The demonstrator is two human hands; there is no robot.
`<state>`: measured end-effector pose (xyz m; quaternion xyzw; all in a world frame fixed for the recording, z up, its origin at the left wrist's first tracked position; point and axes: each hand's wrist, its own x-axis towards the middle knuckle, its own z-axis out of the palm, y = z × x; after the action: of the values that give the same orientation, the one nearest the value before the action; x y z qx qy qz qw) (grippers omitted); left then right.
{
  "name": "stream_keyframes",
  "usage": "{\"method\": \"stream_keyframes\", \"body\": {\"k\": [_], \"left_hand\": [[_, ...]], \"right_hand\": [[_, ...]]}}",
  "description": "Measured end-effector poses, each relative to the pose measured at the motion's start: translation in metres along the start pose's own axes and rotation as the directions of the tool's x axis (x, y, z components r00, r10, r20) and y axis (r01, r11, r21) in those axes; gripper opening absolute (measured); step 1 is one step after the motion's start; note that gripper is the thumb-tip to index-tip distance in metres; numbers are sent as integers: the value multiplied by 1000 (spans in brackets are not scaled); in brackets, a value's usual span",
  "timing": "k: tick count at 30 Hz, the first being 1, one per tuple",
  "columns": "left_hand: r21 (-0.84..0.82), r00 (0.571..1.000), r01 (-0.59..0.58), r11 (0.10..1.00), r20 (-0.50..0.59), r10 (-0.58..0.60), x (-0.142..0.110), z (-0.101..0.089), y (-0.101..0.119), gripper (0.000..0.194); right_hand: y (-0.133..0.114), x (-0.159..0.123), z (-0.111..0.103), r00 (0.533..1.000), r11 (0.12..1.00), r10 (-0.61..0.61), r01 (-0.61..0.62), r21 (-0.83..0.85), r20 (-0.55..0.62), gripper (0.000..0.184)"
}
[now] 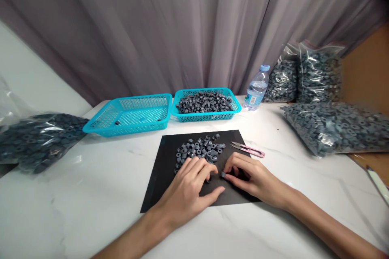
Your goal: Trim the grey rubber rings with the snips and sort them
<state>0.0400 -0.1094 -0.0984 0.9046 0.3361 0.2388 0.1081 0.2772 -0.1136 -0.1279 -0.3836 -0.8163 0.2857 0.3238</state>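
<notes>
On the black mat [158, 186] lies a loose pile of small grey ring-shaped pieces [200, 147]. My right hand [253, 174] pinches one grey ring [223, 175] between thumb and forefinger, at the right side of the mat. Just in front of the pile, my left hand [191, 184] is spread, thumb and forefinger apart. Another ring [208, 180] sits by its forefinger, partly covered. Part of the pile is hidden behind the left fingers. Pink-handled thread snips [249, 149] rest at the mat's far right edge, beyond the right hand.
A blue basket [172, 109] full of grey rings stands behind the mat. Left of it, another blue basket [127, 131] holds a few pieces. A water bottle [257, 89] and bags of rings [334, 125] stand at the right; another bag [42, 141] lies at the left.
</notes>
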Motion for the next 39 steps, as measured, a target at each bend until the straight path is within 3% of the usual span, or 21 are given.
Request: {"method": "stream_keyframes", "body": {"k": [12,21,39], "left_hand": [[21,1000,-19,1000,21,18,4,9,-5,14],[-87,997,64,994,48,-60,7,6,-8,11],[-145,999,33,989,31,-28,8,3,-7,12]], "right_hand": [[-2,-2,-2,996,996,-93,93,0,8,13],[-3,-1,-6,1000,993,6,-3,115,-28,11],[-7,1,-9,996,987,84,-86,132,23,17]]}}
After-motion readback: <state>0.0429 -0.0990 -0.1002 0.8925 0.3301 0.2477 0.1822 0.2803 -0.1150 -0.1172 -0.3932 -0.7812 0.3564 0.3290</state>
